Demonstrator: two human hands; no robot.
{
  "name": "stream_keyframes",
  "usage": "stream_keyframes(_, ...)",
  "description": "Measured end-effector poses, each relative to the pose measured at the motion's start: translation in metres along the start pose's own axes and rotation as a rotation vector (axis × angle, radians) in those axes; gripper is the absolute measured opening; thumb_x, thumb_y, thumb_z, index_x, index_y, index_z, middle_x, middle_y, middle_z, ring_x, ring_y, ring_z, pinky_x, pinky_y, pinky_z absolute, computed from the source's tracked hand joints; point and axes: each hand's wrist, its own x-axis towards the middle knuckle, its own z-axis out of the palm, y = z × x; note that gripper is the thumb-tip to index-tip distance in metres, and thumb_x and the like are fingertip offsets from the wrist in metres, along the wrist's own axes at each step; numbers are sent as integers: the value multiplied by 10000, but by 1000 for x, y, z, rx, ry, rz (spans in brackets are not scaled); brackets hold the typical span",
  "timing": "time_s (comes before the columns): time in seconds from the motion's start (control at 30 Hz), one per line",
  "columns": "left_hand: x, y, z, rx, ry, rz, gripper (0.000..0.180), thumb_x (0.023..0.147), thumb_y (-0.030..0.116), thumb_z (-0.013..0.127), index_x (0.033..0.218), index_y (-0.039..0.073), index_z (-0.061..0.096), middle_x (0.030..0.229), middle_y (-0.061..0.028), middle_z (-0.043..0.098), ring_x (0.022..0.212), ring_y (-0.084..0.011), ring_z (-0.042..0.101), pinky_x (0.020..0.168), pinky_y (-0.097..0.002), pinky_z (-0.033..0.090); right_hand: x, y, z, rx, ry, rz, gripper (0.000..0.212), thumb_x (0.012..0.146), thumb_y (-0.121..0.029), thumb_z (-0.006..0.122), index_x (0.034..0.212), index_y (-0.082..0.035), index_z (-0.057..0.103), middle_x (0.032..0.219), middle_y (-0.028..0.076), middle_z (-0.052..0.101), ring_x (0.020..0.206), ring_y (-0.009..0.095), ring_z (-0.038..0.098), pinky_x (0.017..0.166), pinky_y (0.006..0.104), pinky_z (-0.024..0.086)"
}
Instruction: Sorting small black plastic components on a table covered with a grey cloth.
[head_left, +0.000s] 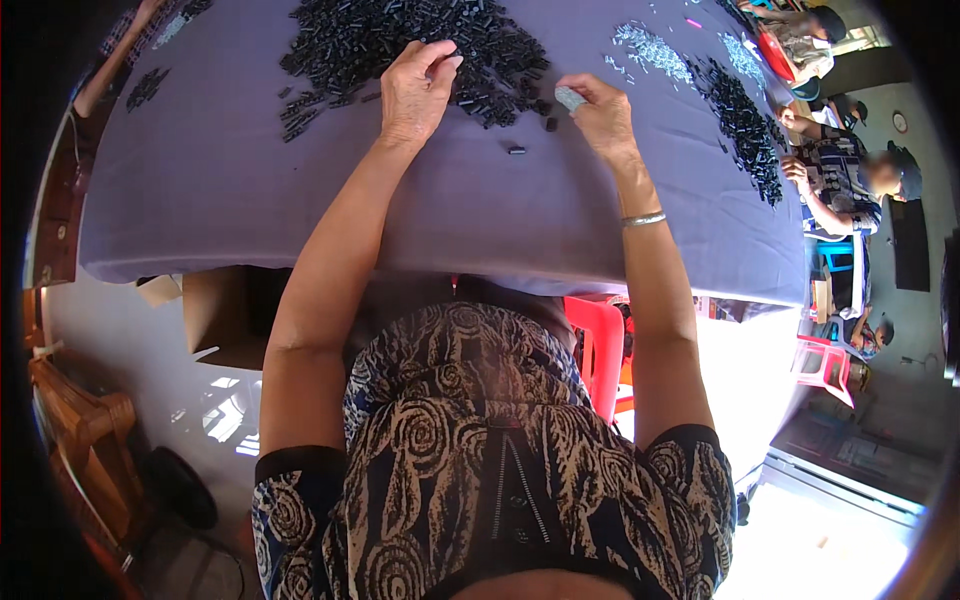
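Hands [412, 95] at black heap [340, 60], stray piece [516, 150] between, pale pile [652, 52] rightward

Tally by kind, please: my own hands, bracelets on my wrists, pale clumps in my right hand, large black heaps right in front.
Bare left hand and right hand: 2
Silver-coloured curved bracelet: 1
Pale translucent clump: 1
Large heap of small black cylindrical pieces: 1
Total: 5

**Purple-grey cloth-covered bench [490, 215]**

Far centre: large heap of small black cylindrical pieces [340, 55]. Single black cylinder [517, 150] nearer front edge. Right: long black heap [740, 125], pile of pale slender pieces [655, 52]. Left: small black cluster [148, 88].
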Motion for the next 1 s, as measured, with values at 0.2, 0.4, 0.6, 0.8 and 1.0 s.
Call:
stream_keyframes(0.2,-4,2,0,-2,-23,80,162,776,42,685,936,30,664,723,-21,558,614,-81,505,572,-205,424,-8,-5,-1,59,-91,-9,223,778,46,551,930,-71,665,792,44,664,737,102,598,691,243,479)
stream_keyframes(0.4,-5,4,-2,-7,-26,71,164,758,47,676,919,66,656,715,-62,560,606,-161,544,567,-260,450,1,-27,17,-40,-157,-155,213,754,43,576,912,-74,657,817,64,636,730,166,600,680,279,478)
stream_keyframes(0.6,-7,5,-2,-30,-139,79,156,784,35,671,939,26,655,754,-19,562,630,-80,500,576,-201,418,8,-42,29,-314,-197,-309,130,737,-44,625,860,-76,650,815,91,593,753,272,601,682,374,486)
stream_keyframes(0.8,-10,18,-3,-64,-200,50,169,763,34,667,931,44,655,735,-60,565,605,-157,530,579,-264,448,1,-46,29,-490,-197,-338,125,710,-85,641,835,-74,651,817,87,597,762,296,600,676,404,486)
stream_keyframes(1.0,-14,23,-3,-159,-276,26,170,774,20,675,942,27,650,752,4,555,623,-56,470,562,-197,398,-4,-29,30,75,-5,-133,89,719,-5,678,794,-32,639,733,36,627,642,106,571,612,247,471)
